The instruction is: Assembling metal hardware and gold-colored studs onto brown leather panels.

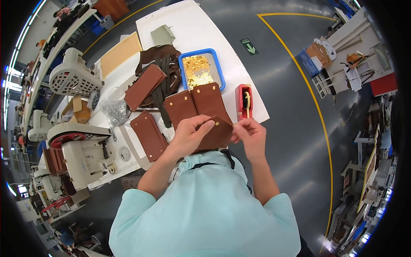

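My left hand is closed on a brown leather piece, its thumb pressed beside a round gold snap. At the right edge of this piece, my right hand is closed in a pinch; whatever lies between its fingertips is too small to make out. Just beyond are two brown leather panels, a left one and a right one, with small pale yellow squares near their far edges. A red tape dispenser with a yellowish roll stands beyond my right hand.
A blue-rimmed tray holds many small gold parts. Stacks of brown leather pieces and dark straps lie left on the white table. Pale machines stand further left. The table's right edge drops to a grey floor.
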`<state>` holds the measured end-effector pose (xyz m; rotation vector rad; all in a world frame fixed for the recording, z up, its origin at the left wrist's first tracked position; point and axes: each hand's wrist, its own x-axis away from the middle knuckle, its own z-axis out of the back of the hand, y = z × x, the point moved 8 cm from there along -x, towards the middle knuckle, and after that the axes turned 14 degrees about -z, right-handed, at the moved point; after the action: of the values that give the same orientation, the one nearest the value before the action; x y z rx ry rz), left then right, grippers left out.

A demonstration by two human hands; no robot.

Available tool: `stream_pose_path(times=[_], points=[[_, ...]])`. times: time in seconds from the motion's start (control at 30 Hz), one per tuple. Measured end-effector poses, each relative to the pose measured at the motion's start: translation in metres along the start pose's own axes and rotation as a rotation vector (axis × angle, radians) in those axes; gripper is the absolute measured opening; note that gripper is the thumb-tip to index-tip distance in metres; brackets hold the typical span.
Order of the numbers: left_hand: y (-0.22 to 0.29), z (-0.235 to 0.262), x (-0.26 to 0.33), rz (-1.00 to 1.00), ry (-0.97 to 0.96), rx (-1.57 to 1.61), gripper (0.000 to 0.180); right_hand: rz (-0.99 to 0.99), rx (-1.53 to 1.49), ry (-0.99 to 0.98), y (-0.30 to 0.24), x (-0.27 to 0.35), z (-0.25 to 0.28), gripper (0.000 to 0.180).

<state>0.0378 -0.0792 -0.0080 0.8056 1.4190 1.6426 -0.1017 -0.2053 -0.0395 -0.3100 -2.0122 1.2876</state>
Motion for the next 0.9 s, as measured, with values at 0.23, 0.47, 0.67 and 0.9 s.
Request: stream_pose_path(times=[0.23, 0.47, 0.67, 0.9], points=[[0.013, -0.010, 0.001, -0.028, 0.029, 0.063, 0.026, -0.049, 0.022, -0.029, 0.004, 0.005, -0.029, 0.009], [0.011, -0.011, 0.002, -0.066, 0.030, 0.075, 0.027, -0.017, -0.004, -0.064, 0.005, 0.001, -0.031, 0.012], [0.013, -0.009, 0.002, -0.062, 0.025, 0.028, 0.024, -0.016, 0.018, -0.053, 0.005, -0.002, -0.033, 0.012], [0.016, -0.005, 0.003, -0.070, 0.037, -0.033, 0.023, -0.005, 0.027, -0.054, 0.004, -0.004, -0.035, 0.012]])
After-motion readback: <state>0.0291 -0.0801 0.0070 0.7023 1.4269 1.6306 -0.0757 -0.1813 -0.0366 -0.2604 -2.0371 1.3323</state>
